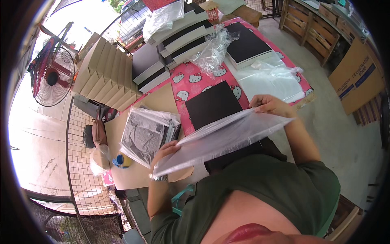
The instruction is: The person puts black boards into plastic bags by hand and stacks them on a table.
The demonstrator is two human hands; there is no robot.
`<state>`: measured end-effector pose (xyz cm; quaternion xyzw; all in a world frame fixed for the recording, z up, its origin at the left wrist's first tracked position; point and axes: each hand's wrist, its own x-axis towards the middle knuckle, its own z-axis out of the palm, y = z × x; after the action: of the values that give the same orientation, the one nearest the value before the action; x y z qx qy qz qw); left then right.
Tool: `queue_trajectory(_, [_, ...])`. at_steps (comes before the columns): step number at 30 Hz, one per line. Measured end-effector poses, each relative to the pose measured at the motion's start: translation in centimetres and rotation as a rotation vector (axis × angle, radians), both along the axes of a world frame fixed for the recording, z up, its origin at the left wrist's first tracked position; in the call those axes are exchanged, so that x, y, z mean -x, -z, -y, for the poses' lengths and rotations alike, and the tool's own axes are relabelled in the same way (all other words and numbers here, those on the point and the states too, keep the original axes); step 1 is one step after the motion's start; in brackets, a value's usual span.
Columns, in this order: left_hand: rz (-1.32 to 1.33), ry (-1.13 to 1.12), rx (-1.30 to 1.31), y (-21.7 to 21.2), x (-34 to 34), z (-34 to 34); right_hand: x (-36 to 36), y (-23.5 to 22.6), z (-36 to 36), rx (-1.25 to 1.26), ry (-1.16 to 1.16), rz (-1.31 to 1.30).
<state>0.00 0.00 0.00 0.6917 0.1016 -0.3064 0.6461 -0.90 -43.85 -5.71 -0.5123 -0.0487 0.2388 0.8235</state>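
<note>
A clear plastic bag [227,132] is stretched between my two hands in front of my body. My left hand [166,149] is closed on its left end. Near its upper right edge, my right hand [272,105] pinches the plastic between thumb and fingers. Just beyond the bag lies a flat black board [213,103] on the pink patterned tablecloth [185,83]; the bag hides its near edge. Left of that is a pile of black sheets in clear plastic [146,130], close to my left hand. Flat clear plastic bags [268,81] lie beyond my right hand.
Stacks of black and white boards [185,42] stand at the back, with crumpled plastic [215,46] beside them. Brown-wrapped packs [107,75] line the left. A tape roll [122,161] sits on brown paper. A fan [53,77] is far left; a cardboard box [355,79] leans right.
</note>
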Motion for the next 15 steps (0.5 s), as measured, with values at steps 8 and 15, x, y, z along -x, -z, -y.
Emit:
queue_trajectory(8, [-0.177,-0.203,0.291,19.0,-0.8,-0.6,-2.7,12.8,-1.6,0.318,0.151,-0.093])
queue_trajectory(15, [1.266,0.222,-0.68,14.9,4.6,-0.8,3.7,0.8,-2.2,1.133,-0.045,1.022])
